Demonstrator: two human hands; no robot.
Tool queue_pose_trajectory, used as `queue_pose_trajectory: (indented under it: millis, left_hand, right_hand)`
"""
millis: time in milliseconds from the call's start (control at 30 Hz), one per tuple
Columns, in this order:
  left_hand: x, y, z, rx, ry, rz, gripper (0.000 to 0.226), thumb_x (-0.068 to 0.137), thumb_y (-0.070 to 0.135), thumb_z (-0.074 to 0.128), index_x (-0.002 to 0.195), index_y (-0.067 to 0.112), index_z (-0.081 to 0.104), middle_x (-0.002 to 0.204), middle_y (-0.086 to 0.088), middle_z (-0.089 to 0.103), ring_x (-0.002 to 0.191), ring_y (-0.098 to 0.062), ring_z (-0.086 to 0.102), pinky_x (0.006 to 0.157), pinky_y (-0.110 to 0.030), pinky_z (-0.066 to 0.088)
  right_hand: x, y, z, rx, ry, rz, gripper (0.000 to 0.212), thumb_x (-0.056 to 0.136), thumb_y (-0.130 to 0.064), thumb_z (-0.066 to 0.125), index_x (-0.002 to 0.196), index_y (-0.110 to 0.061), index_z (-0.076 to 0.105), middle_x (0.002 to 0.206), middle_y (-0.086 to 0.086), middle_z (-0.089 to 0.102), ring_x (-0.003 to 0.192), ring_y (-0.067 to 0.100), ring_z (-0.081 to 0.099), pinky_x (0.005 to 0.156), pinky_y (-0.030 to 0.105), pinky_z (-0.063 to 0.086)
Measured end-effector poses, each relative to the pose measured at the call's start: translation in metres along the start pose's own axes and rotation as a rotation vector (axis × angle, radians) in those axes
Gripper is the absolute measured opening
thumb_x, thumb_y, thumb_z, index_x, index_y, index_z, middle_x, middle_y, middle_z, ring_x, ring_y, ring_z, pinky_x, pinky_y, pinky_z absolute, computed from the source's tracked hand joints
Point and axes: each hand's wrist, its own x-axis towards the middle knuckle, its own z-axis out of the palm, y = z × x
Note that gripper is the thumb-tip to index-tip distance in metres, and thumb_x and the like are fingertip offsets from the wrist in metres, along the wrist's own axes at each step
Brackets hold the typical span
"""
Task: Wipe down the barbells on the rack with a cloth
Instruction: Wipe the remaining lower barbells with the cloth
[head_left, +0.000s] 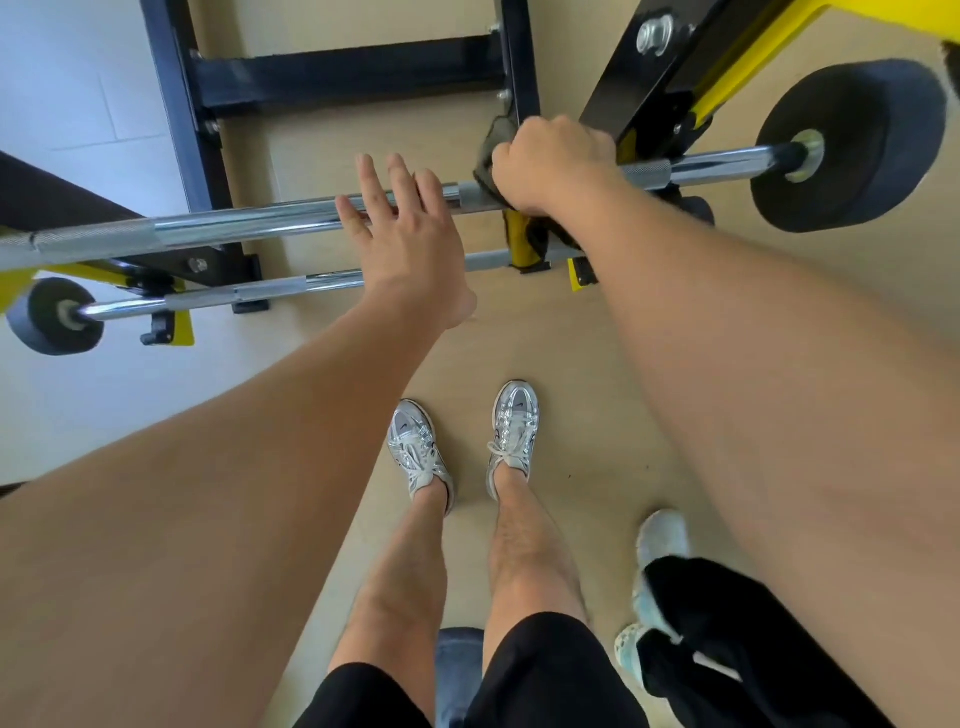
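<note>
Spanning the black-and-yellow rack, the upper barbell is seen racked, with a lower barbell set just beneath it. The left hand is held flat over the upper bar, fingers spread. The right hand is clenched around a dark cloth, which is pressed onto the same bar.

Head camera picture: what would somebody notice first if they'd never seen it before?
In the upper middle, the right hand grips a dark cloth around the shiny barbell, and the left hand spreads open over that bar beside it. A fat black weight sits on the bar's end at upper right, and silver sneakers stand on the tan floor below.
</note>
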Motion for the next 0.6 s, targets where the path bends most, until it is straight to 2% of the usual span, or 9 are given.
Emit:
queue_pose_trajectory:
  millis: [100, 167, 233, 267, 333, 400, 467, 533, 600]
  left_hand:
    - [0.001, -0.001, 0.002, -0.008, 0.006, 0.012, 0.117, 0.073, 0.027, 0.079, 0.162, 0.006, 0.005, 0.172, -0.020, -0.004, 0.156, -0.048, -0.013, 0.124, -0.068, 0.004]
    - [0.000, -0.004, 0.003, -0.005, 0.004, 0.021, 0.119, 0.075, 0.028, 0.078, 0.163, 0.005, 0.000, 0.172, -0.019, -0.006, 0.156, -0.046, -0.015, 0.124, -0.068, 0.002]
    - [0.001, -0.007, 0.003, 0.016, -0.009, 0.034, 0.120, 0.078, 0.030, 0.078, 0.163, 0.005, -0.004, 0.172, -0.018, -0.009, 0.156, -0.045, -0.017, 0.125, -0.067, 0.002]
    - [0.000, -0.009, 0.003, 0.020, -0.018, 0.039, 0.119, 0.079, 0.029, 0.077, 0.162, 0.004, -0.004, 0.172, -0.017, -0.009, 0.156, -0.045, -0.017, 0.125, -0.066, 0.002]
    - [0.000, -0.012, 0.001, 0.002, -0.035, 0.050, 0.115, 0.080, 0.025, 0.077, 0.162, 0.006, -0.001, 0.172, -0.016, -0.008, 0.157, -0.044, -0.017, 0.125, -0.066, 0.002]
    - [0.001, -0.011, -0.002, -0.020, -0.047, 0.052, 0.111, 0.081, 0.023, 0.076, 0.161, 0.007, 0.001, 0.172, -0.015, -0.006, 0.157, -0.044, -0.016, 0.125, -0.067, 0.002]
    - [0.002, -0.006, -0.006, -0.023, -0.065, 0.033, 0.112, 0.081, 0.024, 0.076, 0.161, 0.006, 0.001, 0.172, -0.016, -0.007, 0.157, -0.045, -0.016, 0.125, -0.067, 0.002]
    - [0.002, -0.003, -0.005, -0.024, -0.059, 0.013, 0.112, 0.081, 0.025, 0.075, 0.161, 0.005, -0.001, 0.172, -0.016, -0.009, 0.156, -0.045, -0.018, 0.124, -0.068, 0.001]
    - [0.002, -0.004, -0.001, -0.050, -0.032, 0.016, 0.113, 0.081, 0.021, 0.072, 0.163, 0.006, -0.004, 0.172, -0.016, -0.014, 0.155, -0.045, -0.021, 0.124, -0.068, -0.001]
  right_hand:
    - [-0.006, -0.020, -0.002, 0.039, -0.049, -0.082, 0.042, 0.109, -0.041, 0.031, 0.112, -0.016, 0.064, 0.103, 0.009, 0.061, 0.091, 0.028, 0.056, 0.078, 0.040, 0.039]
    - [-0.030, -0.032, 0.017, 0.106, 0.092, -0.209, 0.045, 0.111, -0.041, 0.029, 0.108, -0.018, 0.066, 0.100, 0.006, 0.067, 0.092, 0.028, 0.062, 0.084, 0.042, 0.043]
    - [-0.047, -0.024, 0.030, 0.107, 0.208, -0.362, 0.041, 0.110, -0.041, 0.031, 0.116, -0.020, 0.065, 0.109, 0.003, 0.068, 0.105, 0.028, 0.062, 0.095, 0.044, 0.042]
    - [-0.045, -0.009, 0.033, 0.079, 0.212, -0.401, 0.039, 0.109, -0.040, 0.034, 0.121, -0.018, 0.064, 0.114, 0.004, 0.068, 0.108, 0.029, 0.060, 0.097, 0.044, 0.041]
    - [-0.036, 0.029, 0.032, 0.035, 0.204, -0.314, 0.044, 0.108, -0.038, 0.033, 0.113, -0.012, 0.068, 0.109, 0.010, 0.070, 0.102, 0.032, 0.060, 0.093, 0.045, 0.040]
    - [-0.032, 0.056, 0.026, 0.003, 0.264, -0.080, 0.056, 0.108, -0.040, 0.024, 0.096, -0.010, 0.070, 0.096, 0.012, 0.071, 0.092, 0.032, 0.061, 0.090, 0.044, 0.041]
    - [-0.035, 0.044, 0.026, 0.006, 0.325, 0.106, 0.055, 0.106, -0.038, 0.026, 0.089, -0.011, 0.071, 0.090, 0.011, 0.072, 0.090, 0.032, 0.062, 0.092, 0.044, 0.041]
    - [-0.042, 0.001, 0.034, 0.063, 0.390, 0.038, 0.046, 0.104, -0.035, 0.035, 0.088, -0.013, 0.072, 0.089, 0.010, 0.073, 0.089, 0.032, 0.063, 0.092, 0.045, 0.041]
    - [-0.051, -0.024, 0.046, 0.170, 0.405, -0.221, 0.034, 0.103, -0.035, 0.044, 0.105, -0.016, 0.072, 0.103, 0.005, 0.073, 0.100, 0.030, 0.063, 0.098, 0.045, 0.041]
